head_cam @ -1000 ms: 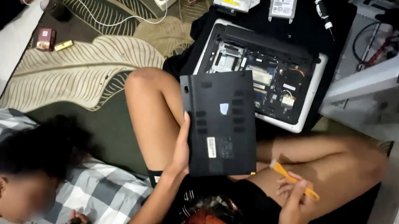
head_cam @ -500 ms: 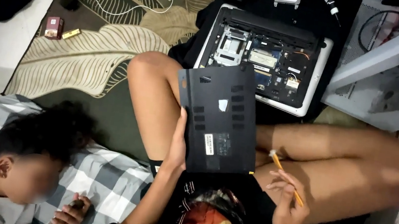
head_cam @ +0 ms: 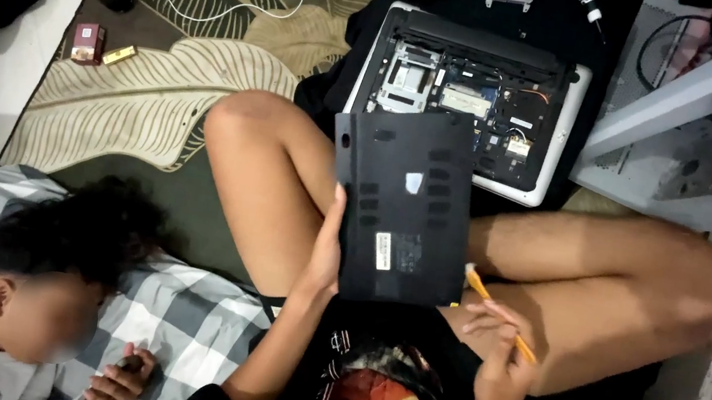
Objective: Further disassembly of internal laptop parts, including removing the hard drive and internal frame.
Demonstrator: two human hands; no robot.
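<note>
the black bottom cover (head_cam: 400, 205) stands lengthwise on the lap, long axis running away from the body towards the opened laptop (head_cam: 470, 99). left hand (head_cam: 327, 252) fingers grip its left edge; right hand (head_cam: 498, 353) fingers pinch an orange screwdriver (head_cam: 499, 311) just right of its lower corner.

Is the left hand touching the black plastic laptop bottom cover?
Touching. The head view shows the left hand gripping the left edge of the black plastic laptop bottom cover.

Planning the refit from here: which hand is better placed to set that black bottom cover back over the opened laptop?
Probably the left hand: it already grips the black cover by its edge, just below the opened laptop. The right hand is occupied with a yellow tool.
</note>
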